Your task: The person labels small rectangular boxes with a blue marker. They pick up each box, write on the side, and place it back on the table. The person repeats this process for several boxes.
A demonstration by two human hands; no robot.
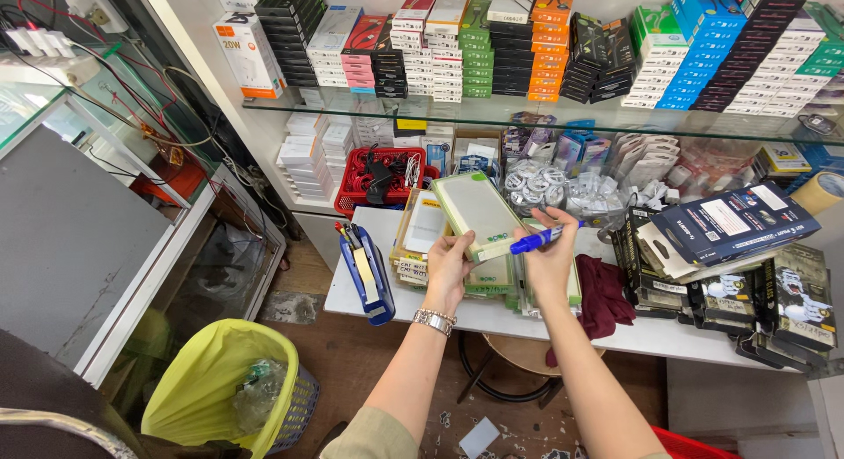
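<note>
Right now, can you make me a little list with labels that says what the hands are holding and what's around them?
left hand: the left hand holds a flat white-and-green package, tilted
right hand: the right hand grips a blue marker, tip at the package's lower edge
wrist: a metal watch on the left wrist
under the hands: a white table with stacks of similar flat packages
left of hands: a blue holder
right of hands: a dark red cloth
floor: a bin with a yellow bag
</note>
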